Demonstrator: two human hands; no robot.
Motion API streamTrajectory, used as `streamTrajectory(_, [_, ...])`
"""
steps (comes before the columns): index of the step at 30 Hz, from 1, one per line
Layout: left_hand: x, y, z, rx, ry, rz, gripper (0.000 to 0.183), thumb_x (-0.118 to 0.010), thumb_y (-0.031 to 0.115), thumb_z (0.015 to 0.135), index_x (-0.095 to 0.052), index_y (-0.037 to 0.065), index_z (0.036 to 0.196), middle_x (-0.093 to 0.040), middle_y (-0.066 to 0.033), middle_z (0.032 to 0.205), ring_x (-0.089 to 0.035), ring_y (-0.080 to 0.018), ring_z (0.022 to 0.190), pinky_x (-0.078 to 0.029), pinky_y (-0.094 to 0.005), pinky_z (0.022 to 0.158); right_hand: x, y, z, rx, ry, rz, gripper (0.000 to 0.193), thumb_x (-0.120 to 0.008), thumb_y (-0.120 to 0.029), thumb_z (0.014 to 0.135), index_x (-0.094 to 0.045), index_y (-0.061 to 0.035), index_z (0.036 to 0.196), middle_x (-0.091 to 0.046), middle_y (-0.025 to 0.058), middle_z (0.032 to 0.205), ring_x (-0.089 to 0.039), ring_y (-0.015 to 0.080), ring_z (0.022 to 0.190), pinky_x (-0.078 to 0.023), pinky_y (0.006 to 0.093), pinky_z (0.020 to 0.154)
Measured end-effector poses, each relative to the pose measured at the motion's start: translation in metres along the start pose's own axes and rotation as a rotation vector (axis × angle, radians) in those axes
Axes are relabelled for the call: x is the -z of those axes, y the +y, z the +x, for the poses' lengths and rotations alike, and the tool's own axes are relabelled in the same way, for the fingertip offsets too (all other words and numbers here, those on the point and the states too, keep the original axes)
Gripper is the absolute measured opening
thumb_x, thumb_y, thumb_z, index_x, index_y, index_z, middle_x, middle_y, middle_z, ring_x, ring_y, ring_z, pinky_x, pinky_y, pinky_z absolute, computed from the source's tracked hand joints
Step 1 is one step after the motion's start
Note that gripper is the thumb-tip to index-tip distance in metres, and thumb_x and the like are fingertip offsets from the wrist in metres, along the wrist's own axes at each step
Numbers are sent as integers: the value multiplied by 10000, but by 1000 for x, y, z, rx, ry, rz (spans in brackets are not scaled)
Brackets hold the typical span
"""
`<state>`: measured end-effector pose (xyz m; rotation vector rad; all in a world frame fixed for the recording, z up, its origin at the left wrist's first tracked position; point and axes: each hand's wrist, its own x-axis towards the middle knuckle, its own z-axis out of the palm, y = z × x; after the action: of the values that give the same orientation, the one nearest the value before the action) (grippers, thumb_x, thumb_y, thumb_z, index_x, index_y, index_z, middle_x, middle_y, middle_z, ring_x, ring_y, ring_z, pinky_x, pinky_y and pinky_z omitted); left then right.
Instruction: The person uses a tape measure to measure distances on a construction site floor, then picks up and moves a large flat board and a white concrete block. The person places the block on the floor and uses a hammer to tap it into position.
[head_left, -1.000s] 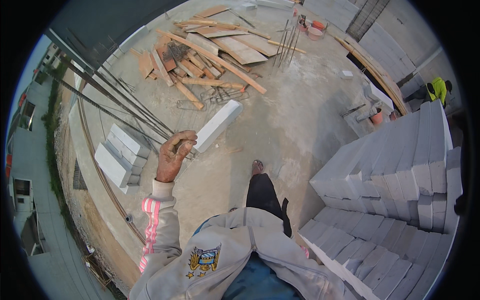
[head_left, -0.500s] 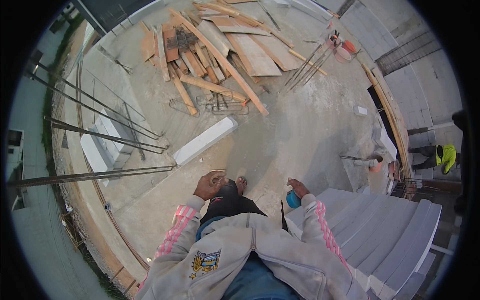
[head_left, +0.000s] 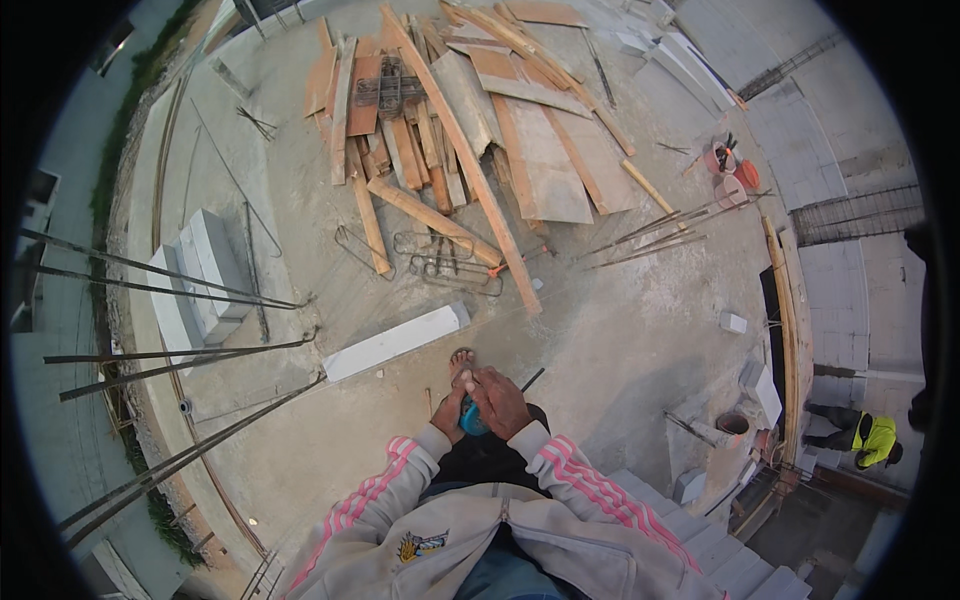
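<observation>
While that smooth white block (head_left: 395, 342) lies on rough concrete, your hands (head_left: 485, 400) now meet, clasping a blue object (head_left: 472, 420).

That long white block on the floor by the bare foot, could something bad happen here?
Maybe. The bare foot is close to the white block, so a stubbed toe seems possible. Steel rods jut across the slab edge and could catch a leg. Both hands, left hand and right hand, are busy with a small blue thing.

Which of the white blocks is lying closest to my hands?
The long white block lying alone on the concrete floor, just ahead-left of your hands. The other blocks sit stacked farther left by the slab edge.
</observation>
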<state>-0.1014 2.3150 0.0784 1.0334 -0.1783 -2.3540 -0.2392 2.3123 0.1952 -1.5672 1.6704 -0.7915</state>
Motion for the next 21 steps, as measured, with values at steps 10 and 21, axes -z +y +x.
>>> streamTrajectory(10, [29, -10, 28, 289, 167, -17, 350, -505, 289, 1006, -649, -30, 1008, -680, -183, 1043, -661, -282, 1006, -537, -406, 927, 18, 300, 122, -655, -109, -150, 729, -761, -462, 827, -516, -11, 1344, -568, 268, 1270, -606, 438, 1111, -503, 476, 947])
streamTrajectory(21, [61, -200, 70, 88, 399, -694, 440, -424, 351, 1036, -660, -19, 1049, -678, -172, 1036, -656, -317, 1019, -507, -457, 975, -90, 599, 279, -786, -108, -598, 1159, -871, -522, 675, -237, -114, 1555, -499, 244, 1396, -553, 411, 1244, -500, 497, 987])
